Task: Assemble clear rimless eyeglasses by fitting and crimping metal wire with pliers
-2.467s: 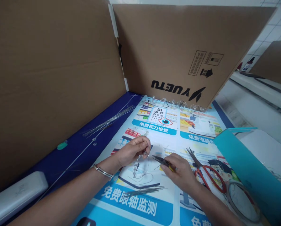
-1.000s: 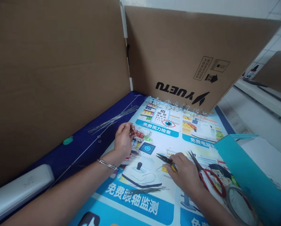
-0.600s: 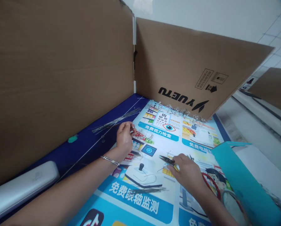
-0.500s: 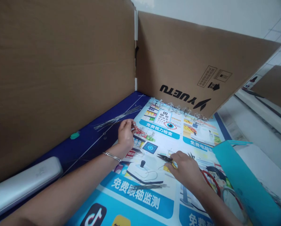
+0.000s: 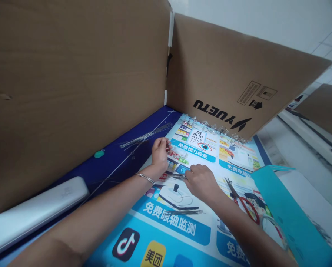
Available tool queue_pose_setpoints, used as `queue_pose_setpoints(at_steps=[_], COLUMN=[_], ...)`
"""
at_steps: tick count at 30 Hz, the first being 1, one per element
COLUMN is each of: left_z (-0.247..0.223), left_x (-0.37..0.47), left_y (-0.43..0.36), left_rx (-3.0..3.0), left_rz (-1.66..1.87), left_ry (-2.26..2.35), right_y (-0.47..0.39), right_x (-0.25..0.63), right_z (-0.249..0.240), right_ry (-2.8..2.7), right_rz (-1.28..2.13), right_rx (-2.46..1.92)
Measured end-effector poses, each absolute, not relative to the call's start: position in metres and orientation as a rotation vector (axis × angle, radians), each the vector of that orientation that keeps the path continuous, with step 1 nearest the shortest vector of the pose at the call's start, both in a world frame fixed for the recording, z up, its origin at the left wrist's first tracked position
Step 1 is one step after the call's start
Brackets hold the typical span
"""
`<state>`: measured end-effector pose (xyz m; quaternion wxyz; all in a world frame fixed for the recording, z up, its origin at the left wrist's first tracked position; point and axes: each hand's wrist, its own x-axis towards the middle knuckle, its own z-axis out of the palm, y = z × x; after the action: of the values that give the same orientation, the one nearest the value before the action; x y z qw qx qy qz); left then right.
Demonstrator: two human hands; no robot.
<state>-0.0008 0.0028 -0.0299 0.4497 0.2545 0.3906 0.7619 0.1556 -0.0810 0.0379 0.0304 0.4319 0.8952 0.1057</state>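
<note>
My left hand (image 5: 159, 154) is closed in a pinch above the printed mat (image 5: 182, 237), with small clear beads (image 5: 169, 145) at its fingertips. How they are joined is too small to tell. In my right hand (image 5: 201, 180) are pliers (image 5: 179, 177), their jaws pointing left just below the left hand. The fist hides their handles. Several loose clear beads (image 5: 184, 155) lie on the mat right of my left fingers. A bundle of thin wires (image 5: 186, 212) rests nearer to me, and another wire bundle (image 5: 146, 136) lies on the dark blue surface at the left.
Cardboard panels (image 5: 79, 92) stand along the left and the back. Several clear beaded pieces (image 5: 216, 129) line the foot of the back panel. Red-handled scissors (image 5: 248, 207) and a turquoise box (image 5: 288, 215) are to the right; a long white device (image 5: 38, 215) lies lower left.
My right hand has moved up and left with the pliers, closer to my left hand, uncovering the scissors. My left hand keeps its pinch; the view has shifted slightly.
</note>
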Motion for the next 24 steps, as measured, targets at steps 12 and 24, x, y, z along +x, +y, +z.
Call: queue_pose_setpoints(at_steps=[12, 24], left_z=[-0.036, -0.039], left_x=[0.009, 0.003], left_y=[-0.005, -0.003], left_rx=[0.714, 0.762], left_rz=[1.748, 1.699], left_ry=[0.896, 0.933], right_y=[-0.078, -0.077], right_x=[0.179, 0.231], right_z=[0.035, 0.035], right_ry=[2.68, 2.715], right_rz=[0.411, 0.338], right_rx=[1.259, 1.4])
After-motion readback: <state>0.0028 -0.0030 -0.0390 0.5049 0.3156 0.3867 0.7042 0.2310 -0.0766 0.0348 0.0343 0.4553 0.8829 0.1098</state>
